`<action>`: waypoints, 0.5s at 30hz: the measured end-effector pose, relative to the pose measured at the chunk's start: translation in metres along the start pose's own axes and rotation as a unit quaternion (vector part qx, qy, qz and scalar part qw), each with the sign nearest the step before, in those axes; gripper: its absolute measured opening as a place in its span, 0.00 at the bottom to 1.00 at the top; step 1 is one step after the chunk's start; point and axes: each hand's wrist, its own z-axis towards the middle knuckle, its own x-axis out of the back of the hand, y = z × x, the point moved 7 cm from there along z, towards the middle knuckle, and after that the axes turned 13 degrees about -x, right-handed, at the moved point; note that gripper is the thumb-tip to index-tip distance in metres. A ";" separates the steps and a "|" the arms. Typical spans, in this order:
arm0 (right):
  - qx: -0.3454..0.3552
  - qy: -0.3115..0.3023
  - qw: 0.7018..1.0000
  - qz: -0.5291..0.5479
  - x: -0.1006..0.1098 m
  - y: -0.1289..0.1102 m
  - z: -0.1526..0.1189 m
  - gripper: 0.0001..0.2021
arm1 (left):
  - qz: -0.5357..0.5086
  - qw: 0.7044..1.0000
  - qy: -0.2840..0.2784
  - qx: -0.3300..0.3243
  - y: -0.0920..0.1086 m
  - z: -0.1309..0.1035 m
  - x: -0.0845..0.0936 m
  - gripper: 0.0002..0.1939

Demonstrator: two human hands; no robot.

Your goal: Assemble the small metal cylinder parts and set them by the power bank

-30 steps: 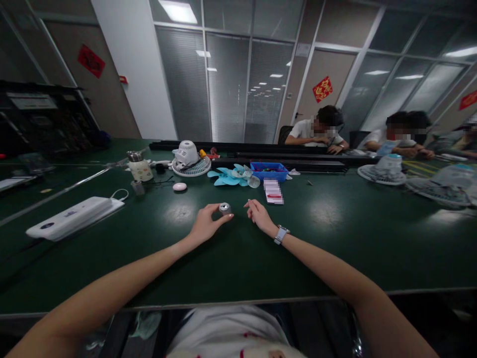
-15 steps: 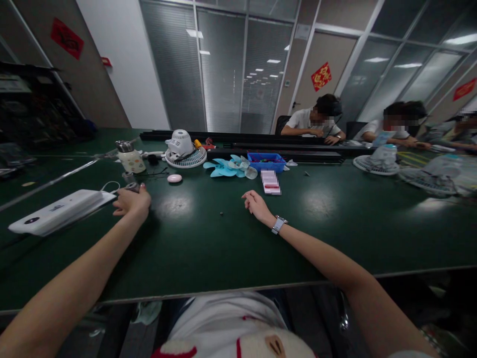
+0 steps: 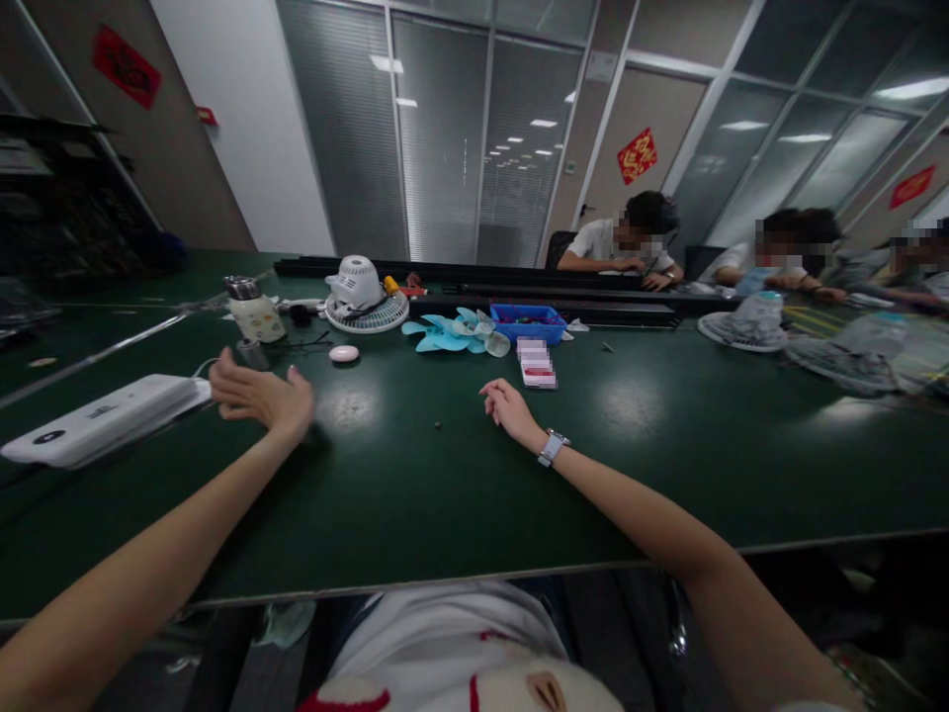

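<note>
The metal cylinder (image 3: 253,354) stands on the green table (image 3: 474,514), toward its left side, between the bottle (image 3: 256,312) and the left hand (image 3: 267,398). That hand is spread wide, its fingers just in front of the cylinder; whether they touch it I cannot tell. The white device (image 3: 104,415) lies left of the hand. A tiny dark piece (image 3: 437,425) sits between the hands, nearer the right hand (image 3: 510,410), whose fingers are loosely bent and hold nothing visible. The pink-and-white pack (image 3: 537,363) is just beyond them. Farther out, toward the table's far edge, are the pink oval object (image 3: 344,354), blue fan blades (image 3: 450,331) and blue tray (image 3: 528,329).
</note>
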 end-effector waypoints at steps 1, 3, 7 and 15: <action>-0.002 -0.001 1.000 0.000 0.000 0.001 0.001 0.10 | 0.003 0.998 0.058 -0.040 0.020 -0.005 0.011 0.37; -0.004 -0.002 1.000 -0.002 0.000 0.002 0.002 0.10 | -0.052 0.982 0.005 -0.179 0.070 -0.017 0.004 0.31; -0.004 0.002 1.000 -0.001 0.001 0.001 0.002 0.09 | -0.175 0.834 -0.306 -0.425 0.148 -0.071 -0.041 0.25; -0.006 -0.003 1.000 0.003 0.001 -0.005 -0.005 0.10 | -0.188 0.794 -0.395 -0.422 0.143 -0.090 -0.072 0.17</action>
